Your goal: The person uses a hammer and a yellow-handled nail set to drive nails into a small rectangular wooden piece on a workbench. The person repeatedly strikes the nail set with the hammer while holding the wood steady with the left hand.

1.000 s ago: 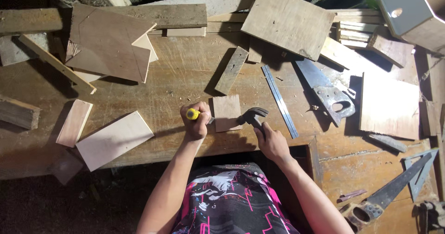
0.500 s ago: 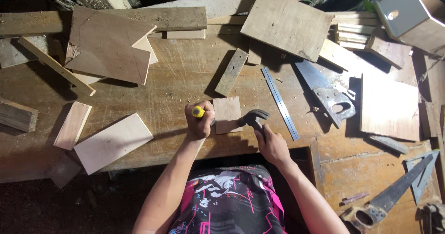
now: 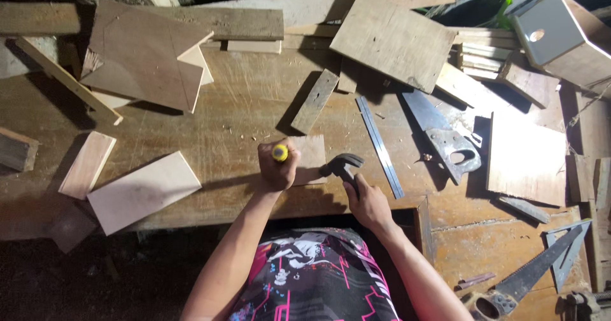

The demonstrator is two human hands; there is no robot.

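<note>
While the left hand (image 3: 277, 168) fists a yellow-capped chisel (image 3: 280, 152) upright on the small wood piece (image 3: 310, 159) at frame centre, the right hand (image 3: 366, 200) grips the hammer (image 3: 344, 165) just beside it, so the striking step seems in hand, needing a square blow.

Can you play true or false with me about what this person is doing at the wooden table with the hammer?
1. The right hand holds a hammer. True.
2. The left hand is empty. False: it grips a tool with a yellow-tipped handle, held upright on a small wooden board.
3. A handsaw lies on the workbench to the right of a metal ruler. True.
4. The hammer head rests on the big wooden box. False: the box with a round hole sits far off at the top right corner.
</note>
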